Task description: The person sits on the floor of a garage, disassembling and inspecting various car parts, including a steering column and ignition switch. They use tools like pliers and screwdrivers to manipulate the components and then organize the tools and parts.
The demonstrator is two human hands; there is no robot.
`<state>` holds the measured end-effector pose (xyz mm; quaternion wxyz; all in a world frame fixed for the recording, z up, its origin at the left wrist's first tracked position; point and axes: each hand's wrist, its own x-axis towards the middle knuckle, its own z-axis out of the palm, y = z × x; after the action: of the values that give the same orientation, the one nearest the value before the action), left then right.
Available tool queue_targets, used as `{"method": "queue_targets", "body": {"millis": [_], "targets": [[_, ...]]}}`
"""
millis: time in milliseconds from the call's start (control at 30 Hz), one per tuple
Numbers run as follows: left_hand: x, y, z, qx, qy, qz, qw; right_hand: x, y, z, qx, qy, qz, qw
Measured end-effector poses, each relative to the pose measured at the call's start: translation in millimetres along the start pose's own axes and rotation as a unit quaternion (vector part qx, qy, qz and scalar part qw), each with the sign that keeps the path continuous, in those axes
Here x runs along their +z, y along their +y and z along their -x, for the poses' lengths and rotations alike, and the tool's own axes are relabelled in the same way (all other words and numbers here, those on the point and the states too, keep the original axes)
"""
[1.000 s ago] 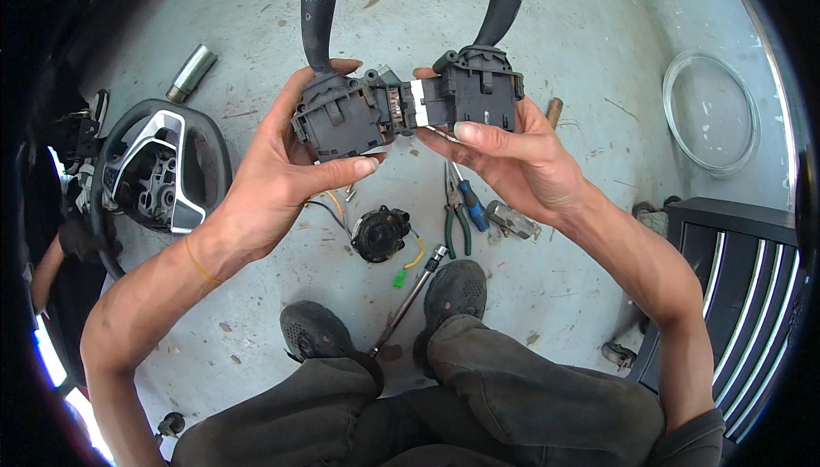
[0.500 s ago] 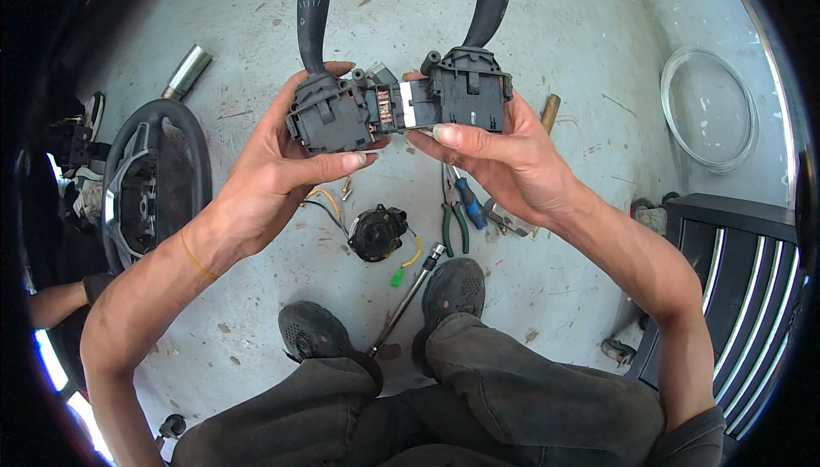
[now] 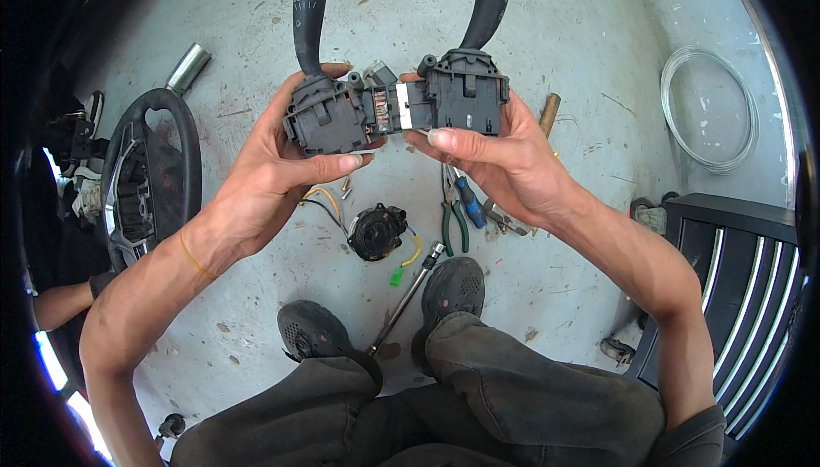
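Both hands hold up a black steering column switch, its two stalks pointing away from me. My left hand is closed around the left block, thumb along the near edge and fingers underneath. Round the right block, my right hand grips the same way, thumb pressed on its lower edge. Copper-coloured contacts and a white strip show in the middle section between the blocks. On the floor beneath lies a round black clock spring with yellow wires and a green plug.
Pliers, a blue-handled screwdriver and a ratchet lie near my shoes. To the left are a steering wheel, a metal cylinder and another person's forearm. A wire coil and a black drawer cabinet stand right.
The column switch has shifted very slightly left in my hands. At the left, the steering wheel has moved a little left and turned slightly. My grip looks the same.
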<state>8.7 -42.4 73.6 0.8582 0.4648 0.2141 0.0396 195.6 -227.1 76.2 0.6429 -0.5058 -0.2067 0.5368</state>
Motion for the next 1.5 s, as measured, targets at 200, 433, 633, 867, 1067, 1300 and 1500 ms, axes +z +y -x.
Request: {"method": "queue_targets", "body": {"millis": [200,433,633,867,1067,1300,1500], "targets": [[-2.5,-4.2,-0.8,0.005,0.000,-0.011,1.000,2.8,-1.6,1.9,-0.017,-0.002,0.008,1.000],[-3.3,-5.8,-0.2,0.002,0.002,-0.004,1.000,6.0,-12.6,3.0,0.024,-0.003,-0.082,0.996],[0.1,-0.9,0.6,0.000,0.003,0.001,1.000,6.9,-13.1,2.2,0.016,-0.003,-0.079,0.997],[1.5,0.4,0.1,0.002,0.003,-0.003,1.000,6.6,-13.8,2.7,0.008,-0.011,-0.081,0.997],[-0.4,-1.4,2.2,0.005,0.004,-0.019,1.000,9.2,-13.8,3.6,-0.004,-0.002,-0.085,0.996],[0.5,1.1,2.4,0.020,-0.022,0.004,1.000,11.6,-18.1,5.3,-0.015,0.002,-0.081,0.997],[0.3,3.7,4.8,0.024,-0.029,0.025,0.999,11.4,-17.9,4.4,-0.021,-0.008,-0.079,0.997]]}}
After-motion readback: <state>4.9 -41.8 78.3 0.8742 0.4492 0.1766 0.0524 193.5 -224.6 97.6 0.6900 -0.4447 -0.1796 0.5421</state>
